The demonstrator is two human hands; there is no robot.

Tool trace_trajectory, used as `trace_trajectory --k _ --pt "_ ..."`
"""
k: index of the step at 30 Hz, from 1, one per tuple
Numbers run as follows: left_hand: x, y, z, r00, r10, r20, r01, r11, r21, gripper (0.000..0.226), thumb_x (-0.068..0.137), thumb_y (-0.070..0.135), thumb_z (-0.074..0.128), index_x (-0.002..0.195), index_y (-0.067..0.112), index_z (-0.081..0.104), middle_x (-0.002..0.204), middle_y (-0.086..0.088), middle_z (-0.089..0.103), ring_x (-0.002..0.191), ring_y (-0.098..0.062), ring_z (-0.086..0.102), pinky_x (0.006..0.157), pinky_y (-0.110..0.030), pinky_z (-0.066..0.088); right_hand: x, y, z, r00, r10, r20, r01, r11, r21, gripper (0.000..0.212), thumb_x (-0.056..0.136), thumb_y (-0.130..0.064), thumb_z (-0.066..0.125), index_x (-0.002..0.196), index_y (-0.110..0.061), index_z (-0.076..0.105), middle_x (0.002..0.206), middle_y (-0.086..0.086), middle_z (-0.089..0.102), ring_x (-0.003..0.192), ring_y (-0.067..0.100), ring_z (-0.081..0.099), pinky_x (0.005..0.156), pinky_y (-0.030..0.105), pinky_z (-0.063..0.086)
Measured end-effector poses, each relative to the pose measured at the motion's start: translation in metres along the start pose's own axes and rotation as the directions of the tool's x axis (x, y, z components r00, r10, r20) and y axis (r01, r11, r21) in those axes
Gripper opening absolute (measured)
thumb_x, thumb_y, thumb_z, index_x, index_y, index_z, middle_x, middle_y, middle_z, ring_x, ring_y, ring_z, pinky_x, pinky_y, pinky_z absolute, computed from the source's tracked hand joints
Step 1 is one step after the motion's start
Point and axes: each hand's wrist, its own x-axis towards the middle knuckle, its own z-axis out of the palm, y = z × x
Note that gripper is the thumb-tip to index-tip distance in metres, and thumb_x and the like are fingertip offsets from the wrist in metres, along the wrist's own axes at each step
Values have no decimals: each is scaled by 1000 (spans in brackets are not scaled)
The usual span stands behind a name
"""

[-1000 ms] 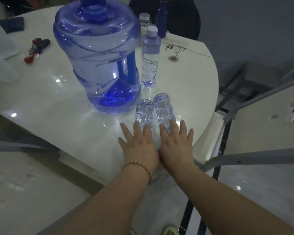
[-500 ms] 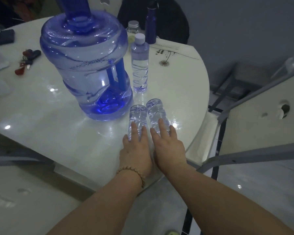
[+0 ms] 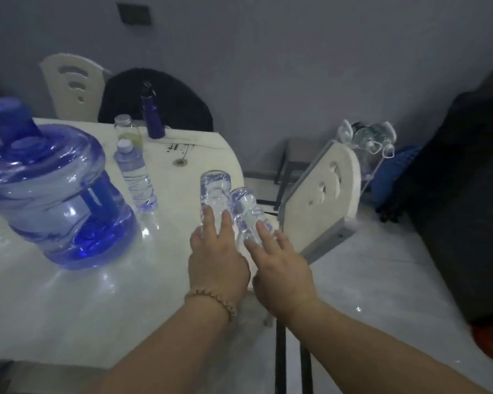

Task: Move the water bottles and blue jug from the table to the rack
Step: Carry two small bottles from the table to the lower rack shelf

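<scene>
My left hand (image 3: 217, 260) grips a clear water bottle (image 3: 214, 189) whose base points away from me. Right beside it, my right hand (image 3: 282, 268) grips a second clear water bottle (image 3: 246, 207). Both bottles are tilted up, off the white table (image 3: 69, 308), near its right edge. The big blue jug (image 3: 54, 194) stands upright on the table's left side. A third water bottle (image 3: 134, 174) stands upright just right of the jug. The rack (image 3: 373, 143) stands against the far wall on the right and holds some clear bottles.
A white chair (image 3: 322, 194) sits between the table and the rack. A silver-capped bottle (image 3: 124, 125) and a dark blue flask (image 3: 153, 115) stand at the table's far edge. A blue crate (image 3: 393, 172) and dark furniture (image 3: 467, 194) fill the right side.
Both hands closed on the two lying bottles and lifted them off the table, up and to the right. My view swung up and right, and the rack came into sight.
</scene>
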Motion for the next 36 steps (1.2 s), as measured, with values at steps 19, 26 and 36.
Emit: trace_trajectory --k 19,26,36 --pt "-26 440 110 942 334 -42 -336 937 -100 85 77 21 68 145 25 16 155 1 3 133 -29 22 103 -37 35 -118 388 -183 894 300 -332 -329 944 -32 62 84 -34 64 139 -29 34 158 -3 9 139 29 18 89 41 49" --pt "1 497 201 943 308 125 -300 951 -78 91 77 28 69 146 27 9 154 5 -4 136 -27 17 106 -36 32 -103 485 -145 905 371 -206 -375 927 21 64 86 -29 59 142 -32 27 158 -5 5 139 25 16 93 36 47" --pt "156 532 360 892 292 344 -263 956 -129 87 81 27 64 147 27 6 155 3 -9 135 -24 15 108 -33 29 37 630 -59 891 451 -44 -451 892 24 63 85 -22 53 142 -33 27 158 -10 4 140 22 15 87 31 49"
